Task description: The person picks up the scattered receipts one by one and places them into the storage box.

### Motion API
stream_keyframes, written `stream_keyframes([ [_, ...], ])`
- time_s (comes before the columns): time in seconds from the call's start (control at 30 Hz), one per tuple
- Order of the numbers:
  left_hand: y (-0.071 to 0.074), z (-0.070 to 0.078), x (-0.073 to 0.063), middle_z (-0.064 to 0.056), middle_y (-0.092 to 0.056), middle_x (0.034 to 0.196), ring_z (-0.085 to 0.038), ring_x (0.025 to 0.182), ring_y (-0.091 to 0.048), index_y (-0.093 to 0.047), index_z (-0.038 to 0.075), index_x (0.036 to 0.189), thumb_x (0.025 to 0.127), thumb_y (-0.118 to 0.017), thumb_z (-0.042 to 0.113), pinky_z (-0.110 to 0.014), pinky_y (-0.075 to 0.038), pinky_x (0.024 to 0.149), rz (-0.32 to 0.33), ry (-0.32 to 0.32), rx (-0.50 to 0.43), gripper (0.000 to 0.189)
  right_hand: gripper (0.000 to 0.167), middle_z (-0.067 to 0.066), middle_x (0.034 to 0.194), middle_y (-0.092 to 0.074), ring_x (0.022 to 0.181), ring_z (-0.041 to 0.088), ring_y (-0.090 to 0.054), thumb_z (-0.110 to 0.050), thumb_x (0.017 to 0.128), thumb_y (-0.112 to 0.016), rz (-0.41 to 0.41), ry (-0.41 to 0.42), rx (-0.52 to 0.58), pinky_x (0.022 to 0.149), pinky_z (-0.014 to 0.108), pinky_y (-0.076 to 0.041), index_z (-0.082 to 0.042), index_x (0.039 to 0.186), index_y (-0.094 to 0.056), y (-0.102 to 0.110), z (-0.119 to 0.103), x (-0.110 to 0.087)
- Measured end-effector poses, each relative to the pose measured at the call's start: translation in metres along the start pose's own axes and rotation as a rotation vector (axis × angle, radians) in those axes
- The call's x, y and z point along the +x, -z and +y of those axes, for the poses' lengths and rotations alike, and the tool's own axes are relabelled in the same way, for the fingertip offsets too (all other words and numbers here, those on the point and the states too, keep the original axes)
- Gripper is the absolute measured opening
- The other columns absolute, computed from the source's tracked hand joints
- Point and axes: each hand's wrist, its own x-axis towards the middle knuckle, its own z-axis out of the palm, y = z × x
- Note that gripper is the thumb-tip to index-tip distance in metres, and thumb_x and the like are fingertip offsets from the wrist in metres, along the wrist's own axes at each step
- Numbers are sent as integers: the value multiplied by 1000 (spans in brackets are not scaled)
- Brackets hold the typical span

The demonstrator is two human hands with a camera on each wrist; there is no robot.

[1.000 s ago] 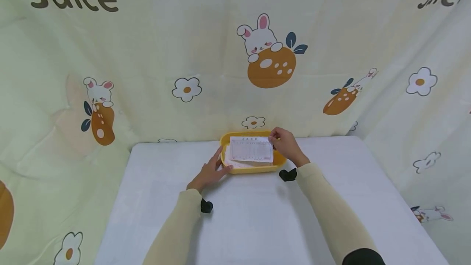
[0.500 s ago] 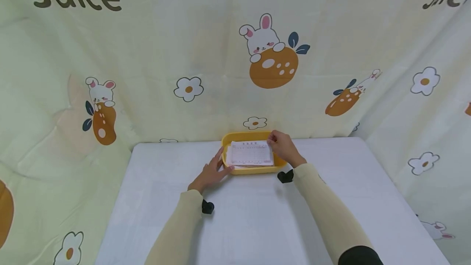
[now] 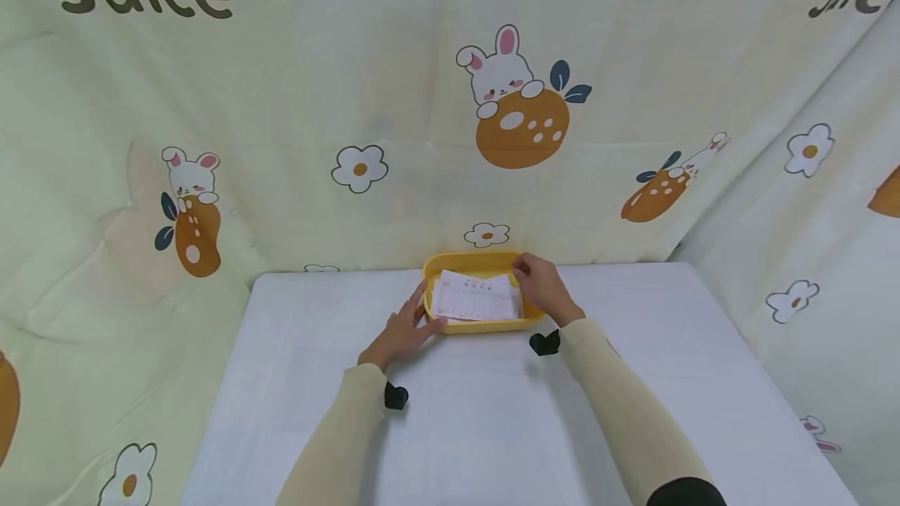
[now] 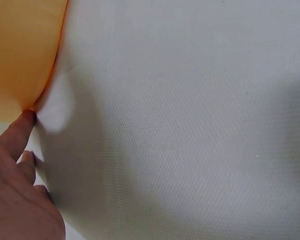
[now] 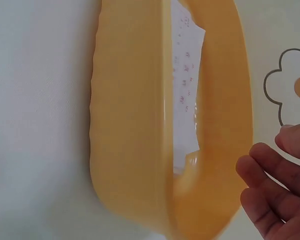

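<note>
A yellow plastic basket [image 3: 485, 327] stands at the far edge of the white table. Inside it lies a small pile of printed paper slips [image 3: 473, 297], the top one slightly askew. My left hand [image 3: 402, 332] rests against the basket's left end, fingers spread along the wall and thumb at the front corner. In the left wrist view, a fingertip touches the basket's lower edge [image 4: 27, 60]. Over the basket's right end hovers my right hand [image 3: 545, 285]. The right wrist view shows its fingers [image 5: 262, 172] loosely bent, thumb apart, with nothing between them and the paper clear of them.
The white-covered table [image 3: 471, 420] extends from the basket toward me. Directly behind it hangs a cream curtain [image 3: 401, 84] printed with rabbits, oranges and flowers. Dark heart-shaped pieces [image 3: 544, 343] show at both wrists.
A second ago my right hand held the top slip above the pile. The slip has since come down onto the others and turned slightly, and the hand has let it go. My left hand stays put.
</note>
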Motion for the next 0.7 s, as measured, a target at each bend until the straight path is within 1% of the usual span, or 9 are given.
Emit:
stream_keyframes([
  [0.1, -1, -1, 1, -11, -27, 175, -35, 163, -17, -12, 33, 174, 102, -66, 59, -59, -2, 130, -1, -8, -9, 93, 20, 24, 120, -70, 106, 39, -64, -3, 109, -55, 22, 4, -3, 101, 54, -56, 7, 124, -65, 3, 1, -4],
  [0.2, 0, -2, 3, -11, -28, 175, -36, 162, -17, -12, 34, 174, 102, -66, 58, -60, -2, 130, 3, -2, -7, 93, 23, 26, 124, -69, 109, 39, -64, -4, 110, -54, 36, -3, 7, 103, 55, -55, 8, 126, -65, 4, 4, -8],
  [0.33, 4, -6, 4, -10, -31, 174, -37, 162, -18, -11, 36, 174, 103, -66, 58, -60, -2, 130, 16, 21, 10, 93, 26, 26, 125, -70, 111, 40, -64, -6, 111, -54, 62, 13, 27, 102, 56, -54, 8, 129, -65, 3, 5, -11],
  [0.43, 3, -11, 3, -12, -35, 172, -39, 161, -20, -11, 35, 174, 103, -66, 57, -62, -3, 129, 32, 26, 10, 92, 26, 26, 124, -71, 113, 41, -65, -8, 111, -55, 96, 44, 45, 100, 57, -55, 8, 129, -66, 1, 7, -19],
  [0.57, -3, -21, -4, -16, -41, 167, -49, 159, -19, -9, 34, 174, 103, -66, 57, -67, -7, 127, 79, 19, -19, 94, 25, 27, 122, -71, 114, 42, -67, -7, 110, -57, 167, 109, 69, 97, 57, -56, 9, 127, -67, -1, 10, -35],
  [0.7, -11, -35, -19, -19, -43, 165, -54, 157, -18, -7, 32, 174, 104, -66, 54, -70, -10, 126, 146, 10, -63, 94, 26, 26, 124, -71, 115, 41, -66, -7, 111, -57, 230, 143, 77, 95, 56, -56, 9, 128, -67, -2, 7, -55],
])
